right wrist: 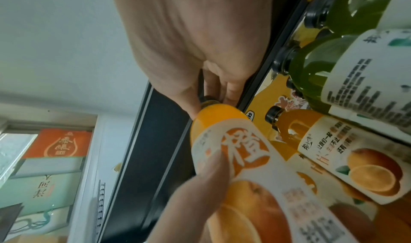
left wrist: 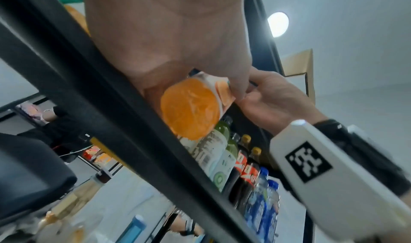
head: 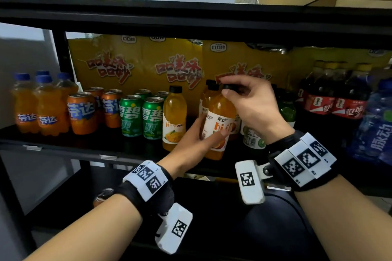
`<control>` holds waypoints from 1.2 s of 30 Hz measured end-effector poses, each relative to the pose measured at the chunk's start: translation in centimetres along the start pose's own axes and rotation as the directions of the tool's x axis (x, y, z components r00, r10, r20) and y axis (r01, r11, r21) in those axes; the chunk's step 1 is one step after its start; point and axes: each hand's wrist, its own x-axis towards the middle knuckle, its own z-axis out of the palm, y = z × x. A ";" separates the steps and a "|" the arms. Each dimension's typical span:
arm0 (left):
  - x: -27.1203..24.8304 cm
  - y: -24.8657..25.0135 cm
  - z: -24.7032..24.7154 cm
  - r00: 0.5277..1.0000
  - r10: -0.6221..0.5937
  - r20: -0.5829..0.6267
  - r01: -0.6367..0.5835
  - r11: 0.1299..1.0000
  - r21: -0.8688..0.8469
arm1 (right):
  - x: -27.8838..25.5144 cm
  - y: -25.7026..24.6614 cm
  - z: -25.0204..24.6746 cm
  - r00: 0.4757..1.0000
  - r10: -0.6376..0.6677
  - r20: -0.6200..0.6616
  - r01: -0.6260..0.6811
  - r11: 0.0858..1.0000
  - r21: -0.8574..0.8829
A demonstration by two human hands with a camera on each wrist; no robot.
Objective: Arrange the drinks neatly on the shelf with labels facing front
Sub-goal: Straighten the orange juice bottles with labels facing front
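Orange juice bottle (head: 218, 125) at shelf (head: 63, 144) front; my right hand (head: 252, 101) fingers pinch its black cap (head: 230, 88), my left hand (head: 191, 142) fingers wrap its label.

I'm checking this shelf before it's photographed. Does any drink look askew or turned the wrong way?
Yes. The green juice bottle beside the right hand shows its barcode side, not its front. The orange juice bottle, gripped at cap and label with the left hand, leans and isn't set down.

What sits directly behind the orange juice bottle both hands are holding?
More orange juice bottles with black caps stand behind the held bottle, yellow cartons further back. The held bottle and right hand cover how many.
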 end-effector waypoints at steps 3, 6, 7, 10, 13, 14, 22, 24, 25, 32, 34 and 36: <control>0.2 0.4 0.5 1.000 -0.013 -0.012 0.012 1.000 -0.027 | -0.7 0.5 0.3 1.000 0.017 -0.010 -0.016 0.997 0.077; 0.1 0.8 1.0 0.998 0.001 -0.065 -0.008 0.993 -0.120 | -1.5 1.7 0.7 0.988 0.152 -0.003 -0.152 0.988 -0.005; 0.0 1.0 1.1 0.997 0.006 -0.076 -0.018 0.988 -0.153 | -1.8 2.0 0.9 0.977 0.212 0.026 -0.212 0.977 0.000; 0.1 1.7 1.0 0.999 -0.043 -0.005 0.040 0.968 -0.249 | -2.3 3.2 1.2 0.952 0.283 0.118 -0.299 0.942 0.154; -0.2 2.2 0.6 0.976 -0.164 0.142 0.207 0.898 -0.387 | -2.1 3.7 1.0 0.949 0.296 0.109 -0.312 0.931 0.188; -0.3 2.3 0.5 0.964 -0.198 0.180 0.258 0.861 -0.437 | -1.9 3.8 1.0 0.944 0.315 0.102 -0.329 0.927 0.181; -0.2 2.4 0.3 0.946 -0.238 0.219 0.319 0.791 -0.522 | -2.1 4.3 1.4 0.929 0.356 0.102 -0.367 0.922 0.123; -0.2 2.5 0.2 0.954 -0.240 0.183 0.301 0.794 -0.528 | -2.5 4.4 1.6 0.897 0.404 0.179 -0.427 0.897 0.117; -0.1 2.5 0.2 0.957 -0.241 0.164 0.291 0.800 -0.524 | -2.6 4.4 1.7 0.871 0.432 0.233 -0.466 0.877 0.114; -1.2 1.7 -0.9 0.995 0.000 -0.099 0.008 0.997 0.078 | -2.0 3.4 2.1 0.865 0.423 0.271 -0.490 0.828 0.272; -1.8 1.1 -2.0 0.925 0.196 -0.326 -0.132 0.969 0.208 | -1.9 3.3 3.0 0.878 0.413 0.243 -0.476 0.813 0.336; -2.0 0.4 -3.4 0.742 0.352 -0.570 -0.212 0.930 0.299 | -1.8 3.2 3.8 0.889 0.394 0.233 -0.455 0.815 0.359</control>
